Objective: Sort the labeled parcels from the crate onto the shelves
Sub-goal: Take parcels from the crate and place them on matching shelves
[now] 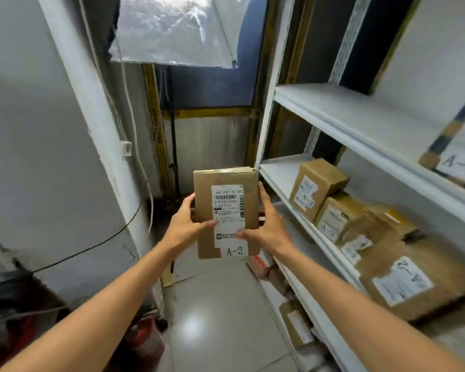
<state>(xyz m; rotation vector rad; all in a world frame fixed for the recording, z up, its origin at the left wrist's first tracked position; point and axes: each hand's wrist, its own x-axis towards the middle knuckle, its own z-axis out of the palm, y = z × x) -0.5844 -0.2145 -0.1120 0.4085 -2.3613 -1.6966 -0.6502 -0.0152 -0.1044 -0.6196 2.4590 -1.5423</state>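
Note:
I hold a flat brown cardboard parcel (204, 194) upright in front of me, its white shipping label and an "A-2" tag facing me. My left hand (185, 224) grips its left edge with the thumb across the label. My right hand (266, 224) grips the right edge, thumb on the front. The white metal shelf unit (333, 124) stands to the right. Its middle shelf carries several brown parcels marked "A-2" (317, 189). A parcel marked "A-1" (457, 154) sits on the shelf above. The crate is out of view.
A grey wall and white pillar (73, 130) close off the left side. Red and dark objects (16, 318) lie on the floor at lower left. A narrow tiled aisle (212, 318) runs ahead to a door with a silver sheet. Lower shelves hold more parcels (295, 328).

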